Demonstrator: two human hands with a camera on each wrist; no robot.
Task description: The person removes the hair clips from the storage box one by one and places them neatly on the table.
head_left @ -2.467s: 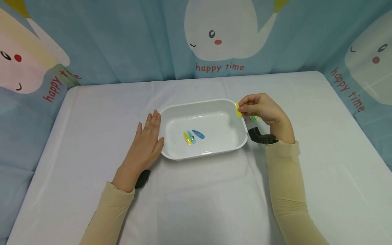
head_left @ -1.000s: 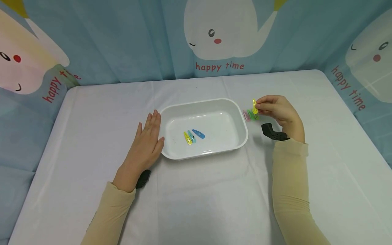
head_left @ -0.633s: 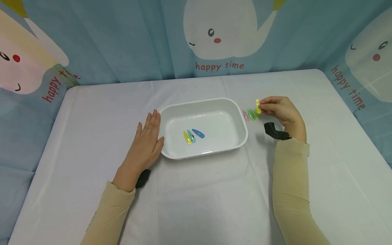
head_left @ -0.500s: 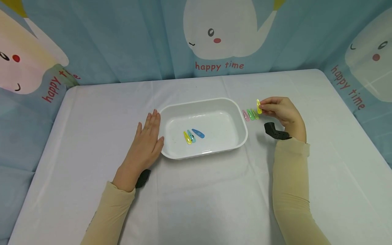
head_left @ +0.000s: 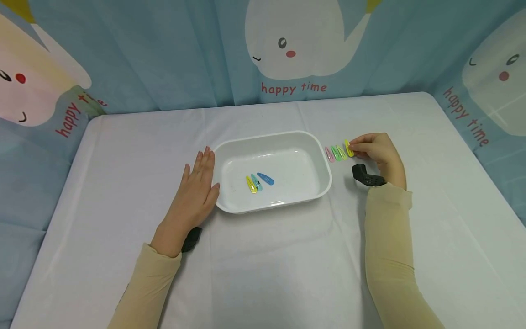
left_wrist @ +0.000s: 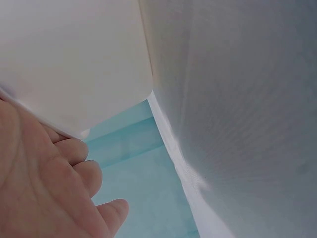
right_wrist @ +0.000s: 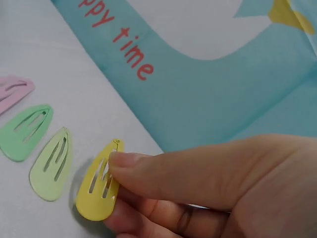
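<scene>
My right hand [head_left: 379,151] pinches a yellow snap hair clip [right_wrist: 96,191] between thumb and fingers, low over the cloth at the right end of a row. To its left lie a pale green clip [right_wrist: 51,166], a green clip [right_wrist: 26,133] and a pink clip [right_wrist: 12,91], side by side. My left hand [head_left: 191,198] lies with straight fingers along the left rim of a white tray [head_left: 273,205]. Inside the tray are a yellow clip [head_left: 251,184], a light blue clip [head_left: 256,183] and a blue clip [head_left: 265,178].
A white cloth [head_left: 263,269] covers the table. Behind it and at both sides hangs a blue curtain [head_left: 164,55] printed with whales. Black wrist cameras [head_left: 367,176] sit beside both wrists.
The right hand has carried the yellow clip from above the tray's right rim rightward, then lowered it beside the pale green clip. The left hand and tray have stayed put.
</scene>
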